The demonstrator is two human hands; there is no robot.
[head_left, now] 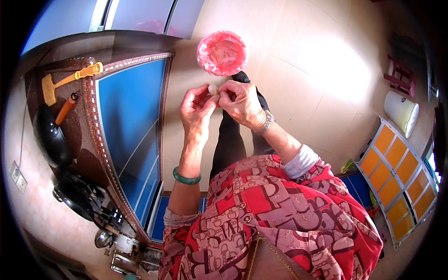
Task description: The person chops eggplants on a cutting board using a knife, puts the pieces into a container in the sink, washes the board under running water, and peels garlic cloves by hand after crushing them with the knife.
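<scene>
Your left-hand grip (195, 110) is closed to a narrow pinch, thumb and curled fingers on a small pale piece (213, 89) just above the centre of the frame, while your right-hand grip (243, 106) has its fingertips drawn in at the lower right side of that piece; whether they pinch it too or only touch it, I cannot tell. What matters is how the piece sits between your hands: it shows past the left fingertips toward the top of the frame, its longer axis seeming to run up and down the picture, though it is too small to be sure. Your two hands are about equally near it, the left, with a green bangle (187, 176) lower on the arm, on its lower left, and the right, with a metal wristband (268, 122), on its lower right. Above both, at the upper middle of the frame, a pink-lined bin (202, 54) stands on the tiled floor (289, 65), apart from your fingers, its open mouth beyond the piece and slightly to the right
</scene>
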